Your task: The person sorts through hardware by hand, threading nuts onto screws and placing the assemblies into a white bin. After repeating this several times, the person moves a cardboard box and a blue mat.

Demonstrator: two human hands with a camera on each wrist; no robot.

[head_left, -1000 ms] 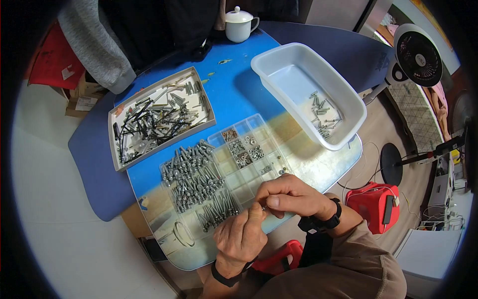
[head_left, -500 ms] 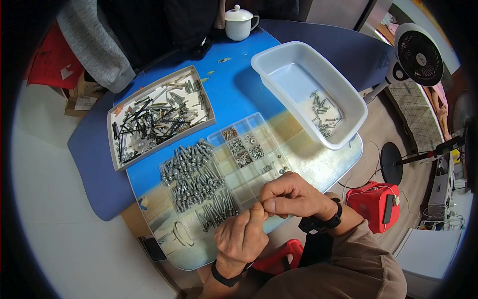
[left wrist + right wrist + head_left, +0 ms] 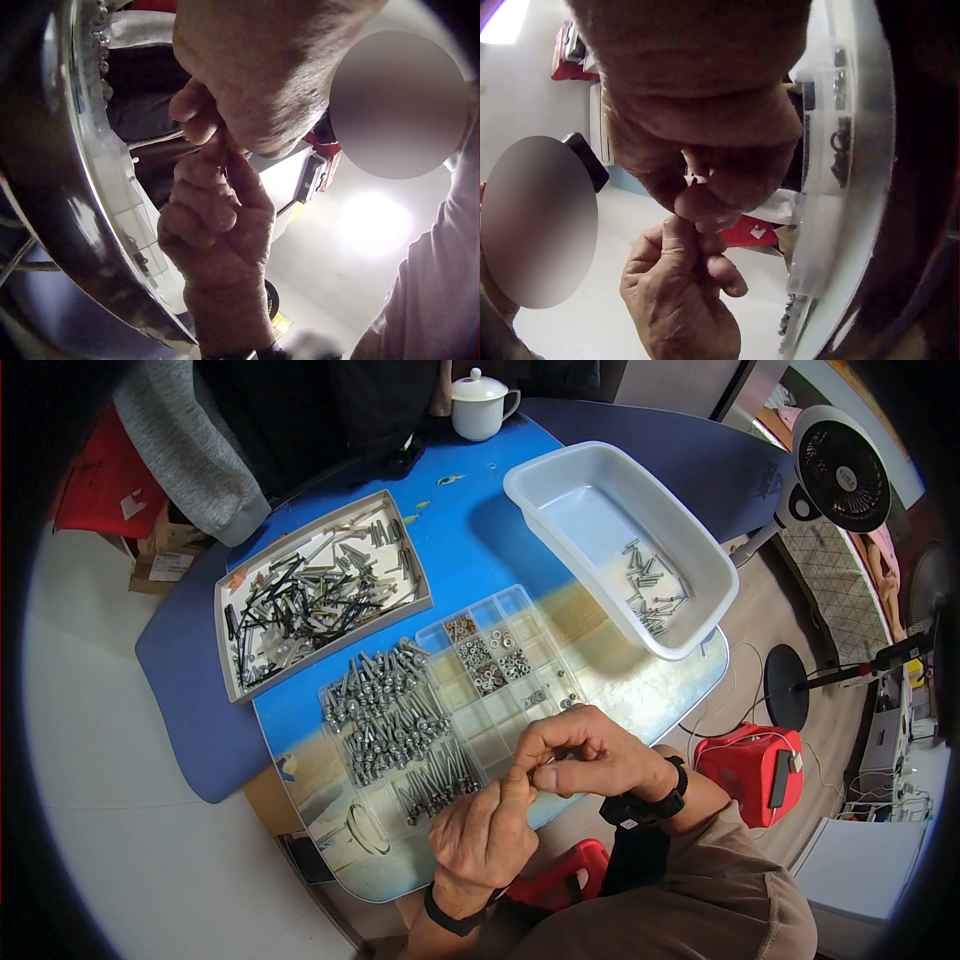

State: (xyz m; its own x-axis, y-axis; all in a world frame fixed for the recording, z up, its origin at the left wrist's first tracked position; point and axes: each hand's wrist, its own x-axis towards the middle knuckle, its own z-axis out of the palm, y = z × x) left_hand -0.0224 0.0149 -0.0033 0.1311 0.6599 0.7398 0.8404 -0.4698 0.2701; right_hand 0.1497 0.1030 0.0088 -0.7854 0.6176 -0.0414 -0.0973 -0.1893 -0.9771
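Small piece (image 3: 224,172), long axis and direction hidden, is being pinched by left hand (image 3: 485,834) and right hand (image 3: 590,757), grips nearly closed.

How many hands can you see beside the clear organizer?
2: the left hand, near the long bolts, and the right hand, to its right, their fingertips meeting. No hand seems hidden, though some fingers are.

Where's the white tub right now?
In the head view, the white tub sits right of centre on the table, beyond the right hand, beside the divided box.
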